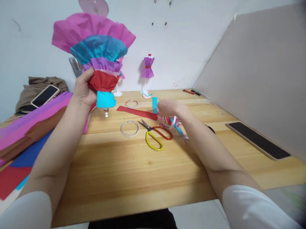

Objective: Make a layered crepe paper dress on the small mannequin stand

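My left hand (86, 88) is wrapped round an upside-down doll form in a crepe paper dress (100, 49), with pink, blue and purple ruffles above a red waist and a light blue top. My right hand (167, 108) reaches down over a pile of paper scraps (176, 124); its fingers are largely hidden, and what they hold, if anything, cannot be seen. Beside it lie a light blue paper piece (154, 104) and a red strip (138, 113). Scissors (152, 131) with red and yellow handles rest partly open nearer me, next to a wire ring (130, 128).
Coloured paper sheets (27, 136) and a phone (45, 95) on brown cloth are at the left. Near the wall stands a small purple dress on a stand (148, 68). A dark flat device (258, 139) lies along the right partition (258, 75).
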`<state>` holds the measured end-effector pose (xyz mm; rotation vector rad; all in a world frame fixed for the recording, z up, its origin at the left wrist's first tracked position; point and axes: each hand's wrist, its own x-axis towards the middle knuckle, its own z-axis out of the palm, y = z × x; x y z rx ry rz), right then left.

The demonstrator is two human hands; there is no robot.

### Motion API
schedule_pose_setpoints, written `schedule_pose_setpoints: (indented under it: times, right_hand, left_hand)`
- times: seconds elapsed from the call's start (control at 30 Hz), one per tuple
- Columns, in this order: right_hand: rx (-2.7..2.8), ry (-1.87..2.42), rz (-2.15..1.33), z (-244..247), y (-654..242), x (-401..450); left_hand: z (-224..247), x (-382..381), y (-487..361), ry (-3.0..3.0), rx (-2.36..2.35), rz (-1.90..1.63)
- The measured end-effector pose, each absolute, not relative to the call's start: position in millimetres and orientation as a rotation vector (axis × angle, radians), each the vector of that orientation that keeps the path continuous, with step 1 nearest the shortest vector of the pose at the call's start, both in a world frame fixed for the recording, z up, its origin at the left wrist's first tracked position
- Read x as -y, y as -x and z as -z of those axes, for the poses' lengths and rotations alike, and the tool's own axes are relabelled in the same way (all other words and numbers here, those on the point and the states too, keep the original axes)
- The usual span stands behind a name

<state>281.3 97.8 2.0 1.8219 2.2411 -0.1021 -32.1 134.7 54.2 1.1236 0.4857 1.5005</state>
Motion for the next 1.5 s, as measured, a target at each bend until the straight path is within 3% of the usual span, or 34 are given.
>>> schedule_pose_setpoints:
  times: [0.17,0.4,0.8,0.9,1.1,1.3,1.5]
  right_hand:
    - [-2.136,-1.939,0.099,-26,-312,-97]
    - [-2.166,-1.977,0.316,-21,-321,-100]
    - [-2.607,-2.224,0.054,-33,-328,-103]
    - [-2.833,-2.263,0.375,-42,-320,-92]
    - [-3.144,-1.934,1.68,-56,-296,-69]
    - [-3.34,-1.746,1.774,-58,-270,-60]
    - [-3.387,-1.99,1.795,-58,-258,-57]
  left_hand:
    - [-39,-135,16,-1.12,-0.545,-1.432]
    - [-26,-130,5,-1.276,-0.52,-1.24]
    - [-10,-133,12,-1.409,-0.481,-0.946]
    - [-9,-133,12,-1.463,-0.504,-0.914]
    - [-8,-128,10,-1.528,-0.542,-0.877]
    - [-3,-129,9,-1.592,-0.591,-0.854]
    - [-6,-126,4,-1.672,-0.63,-0.872]
